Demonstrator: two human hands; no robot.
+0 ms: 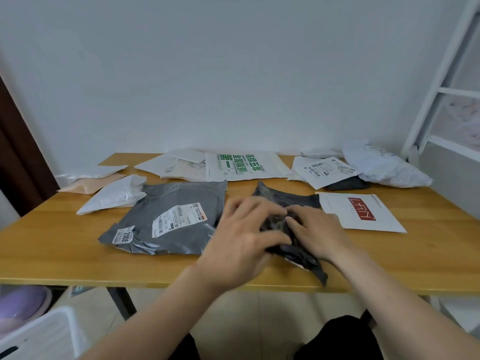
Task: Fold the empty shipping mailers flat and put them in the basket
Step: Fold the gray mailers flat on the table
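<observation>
Mailer (pixel 288 197) bunched in your left hand (pixel 242 236) and right hand (pixel 320 233), both gripping it; its corner reaches the table's (pixel 52 255) front edge.

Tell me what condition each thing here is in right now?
Black mailer, crumpled, not yet flat.
Left hand, gripping the black mailer.
Right hand, gripping the black mailer.
Grey labelled mailer, wrinkled, lying on the table.
Red-logo mailer, lying flat.
Green-printed mailer, lying flat.
White basket, contents out of view.

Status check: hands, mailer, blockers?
Left hand, right hand both grip black mailer, crumpled, near table edge. Grey labelled mailer left of it. No blocker seen.
</observation>
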